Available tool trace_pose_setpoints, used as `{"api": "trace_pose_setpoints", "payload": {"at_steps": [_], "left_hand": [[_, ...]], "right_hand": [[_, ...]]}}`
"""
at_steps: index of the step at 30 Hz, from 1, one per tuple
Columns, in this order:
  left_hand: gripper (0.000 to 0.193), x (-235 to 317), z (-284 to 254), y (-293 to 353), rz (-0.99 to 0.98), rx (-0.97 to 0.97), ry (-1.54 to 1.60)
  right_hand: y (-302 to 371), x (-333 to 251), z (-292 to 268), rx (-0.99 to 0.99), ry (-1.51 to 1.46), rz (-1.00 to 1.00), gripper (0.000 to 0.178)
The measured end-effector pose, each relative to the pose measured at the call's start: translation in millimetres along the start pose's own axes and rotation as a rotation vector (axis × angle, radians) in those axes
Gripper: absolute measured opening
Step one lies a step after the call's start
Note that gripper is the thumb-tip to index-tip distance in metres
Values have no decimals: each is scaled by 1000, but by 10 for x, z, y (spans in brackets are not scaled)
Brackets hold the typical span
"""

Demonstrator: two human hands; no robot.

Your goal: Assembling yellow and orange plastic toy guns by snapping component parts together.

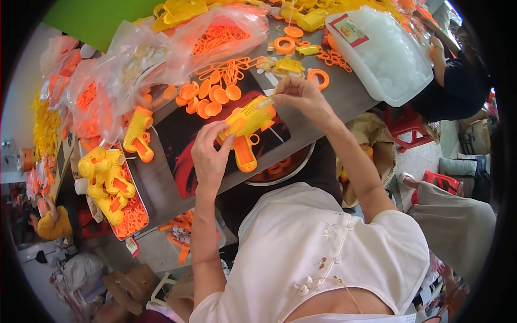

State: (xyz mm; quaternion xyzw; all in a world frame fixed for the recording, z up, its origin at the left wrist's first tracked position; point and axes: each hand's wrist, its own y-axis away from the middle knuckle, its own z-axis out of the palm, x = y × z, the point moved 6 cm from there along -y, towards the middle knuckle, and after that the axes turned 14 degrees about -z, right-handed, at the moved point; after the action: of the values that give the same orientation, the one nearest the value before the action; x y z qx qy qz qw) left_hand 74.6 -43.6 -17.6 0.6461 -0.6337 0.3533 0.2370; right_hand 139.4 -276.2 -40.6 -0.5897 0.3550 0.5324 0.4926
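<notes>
A yellow and orange toy gun (pixel 247 126) hangs over the near edge of the grey table, its handle pointing toward me. My left hand (pixel 209 153) grips its left end, fingers and thumb closed around the orange part. At the gun's other end, my right hand (pixel 304 99) has thumb and forefinger pinched together. A pale strip with lettering (pixel 265 102) lies on the gun right by those fingertips; whether they hold it is hard to see. Several orange round cup-shaped pieces (pixel 214 96) lie just beyond the gun, on a black and red mat (pixel 186 153).
Left of the mat lies another toy gun (pixel 139 133), near a tray of yellow gun bodies and orange links (pixel 132 222). Plastic bags of orange parts (pixel 221 37) line the back. A white tub of clear pieces (pixel 382 59) stands right. Below the table edge sits a metal bowl (pixel 301 166).
</notes>
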Motion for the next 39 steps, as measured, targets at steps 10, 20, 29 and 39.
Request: {"api": "trace_pose_setpoints", "payload": {"at_steps": [10,20,29,39], "left_hand": [[21,-28,-12,28,-13,27,124],[18,98,-23,-5,-10,-15,-22],[19,-10,-7,-6,-1,0,-20],[22,-210,40,36,-74,-3,253]], "right_hand": [[-173,-139,408,-231,564,-213,14],[-192,-205,720,-314,833,-347,12],[-65,-360,756,-495,900,-534,15],[150,-280,960,-460,854,-757,34]]}}
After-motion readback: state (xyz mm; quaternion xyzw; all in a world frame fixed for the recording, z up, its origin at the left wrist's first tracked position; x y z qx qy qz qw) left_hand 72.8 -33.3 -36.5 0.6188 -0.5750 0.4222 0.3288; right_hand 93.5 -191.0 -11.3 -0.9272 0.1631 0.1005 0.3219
